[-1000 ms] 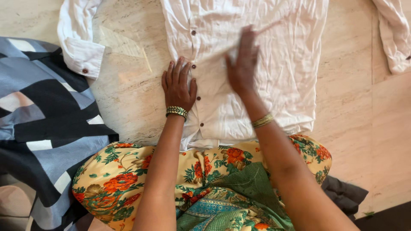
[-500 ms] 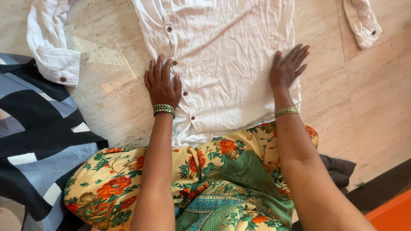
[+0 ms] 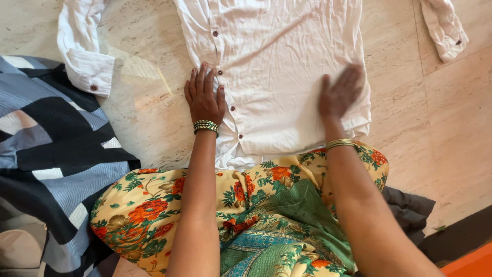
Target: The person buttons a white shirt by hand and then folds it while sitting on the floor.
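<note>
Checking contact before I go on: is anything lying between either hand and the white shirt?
Nothing visible. The left hand lies flat on the shirt at its buttoned edge, partly on the floor. The right hand, blurred, rests on the shirt's right side. No other cloth lies on the shirt.

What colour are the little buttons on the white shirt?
Dark brown. The buttons run down the front edge of the white shirt beside the left hand, seen in the head view.
</note>
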